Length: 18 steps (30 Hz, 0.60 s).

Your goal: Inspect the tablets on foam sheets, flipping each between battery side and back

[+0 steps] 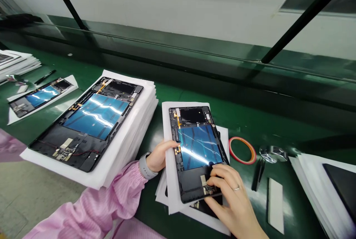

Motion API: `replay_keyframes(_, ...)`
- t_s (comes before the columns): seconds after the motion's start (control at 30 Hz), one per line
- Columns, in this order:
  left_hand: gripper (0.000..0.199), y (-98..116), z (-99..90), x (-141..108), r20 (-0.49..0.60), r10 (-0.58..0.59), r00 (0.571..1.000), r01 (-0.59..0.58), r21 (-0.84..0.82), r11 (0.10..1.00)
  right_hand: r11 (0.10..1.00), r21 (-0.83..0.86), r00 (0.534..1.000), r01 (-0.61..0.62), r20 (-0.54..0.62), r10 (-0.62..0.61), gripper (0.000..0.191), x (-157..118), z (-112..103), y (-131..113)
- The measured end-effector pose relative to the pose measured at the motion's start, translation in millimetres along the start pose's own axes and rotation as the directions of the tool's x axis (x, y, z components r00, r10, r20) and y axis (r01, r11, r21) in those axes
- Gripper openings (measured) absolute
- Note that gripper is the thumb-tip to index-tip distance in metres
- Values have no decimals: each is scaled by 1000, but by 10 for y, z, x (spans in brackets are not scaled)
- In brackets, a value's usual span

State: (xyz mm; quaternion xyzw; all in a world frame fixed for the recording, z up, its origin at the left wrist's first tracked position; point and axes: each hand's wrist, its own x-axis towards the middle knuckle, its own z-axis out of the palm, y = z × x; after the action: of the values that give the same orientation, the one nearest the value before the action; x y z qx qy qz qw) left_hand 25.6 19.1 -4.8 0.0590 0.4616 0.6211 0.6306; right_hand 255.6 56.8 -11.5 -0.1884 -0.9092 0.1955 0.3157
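The left hand (160, 156), with a grey smartwatch (146, 166) on the wrist and a pink pleated sleeve (94, 202) behind it, curls its fingers together around the edge of a white foam sheet (168, 150), right beside an open tablet housing (194, 150) lying on that sheet. The right hand (229, 198), wearing a ring (236, 188), sits on the lower end of the same housing, its fingers slightly spread beside a small circuit board (208, 189); whether they pinch anything there I cannot tell (the fingertips hide the spot). So the housing lies between both hands, tilted on loose sheets, its glossy blue panel (198, 146) facing up. Left of the left hand, a second open tablet housing (91, 120) rests on a thick foam stack (130, 142), and a third (41, 96) lies further left on a single sheet. Right of the right hand, on the green workbench (239, 113), are a red-orange tape roll (241, 150), black tweezers (258, 175), a silver foil roll (273, 153), a white strip (275, 205) and a stack holding a dark panel (338, 191).
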Motion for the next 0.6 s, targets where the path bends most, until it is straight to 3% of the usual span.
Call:
replay_keyframes(0.1, 12, 19, -5, -2, 10, -37, 999, 37, -15, 999, 995, 95, 1000, -29, 15, 27, 22, -25, -73, -1)
replay_keyframes(0.2, 11, 45, -22, -4, 34, -88, 996, 89, -31, 996, 965, 207, 974, -161, -124, 189, 20, -81, -148, 55)
replay_keyframes(0.27, 11, 58, -38, -5, 52, -126, 991, 128, -37, 991, 900, 290, 888, -326, -231, 396, 15, -116, -177, 126)
replay_keyframes(0.33, 12, 65, -55, -9, 67, -154, 986, 157, -40, 987, 786, 415, 772, -459, -252, 584, 15, -135, -186, 197)
replay_keyframes(0.4, 13, 65, -69, -16, 83, -172, 982, 176, -41, 984, 655, 573, 711, -492, -170, 682, 19, -130, -179, 241)
replay_keyframes(0.53, 14, 56, -82, -32, 128, -209, 970, 217, -54, 975, 399, 778, 694, -486, 66, 717, 20, -78, -145, 219)
replay_keyframes(0.6, 14, 55, -80, -36, 158, -224, 962, 238, -72, 969, 326, 802, 686, -500, 137, 715, 20, -60, -132, 188)
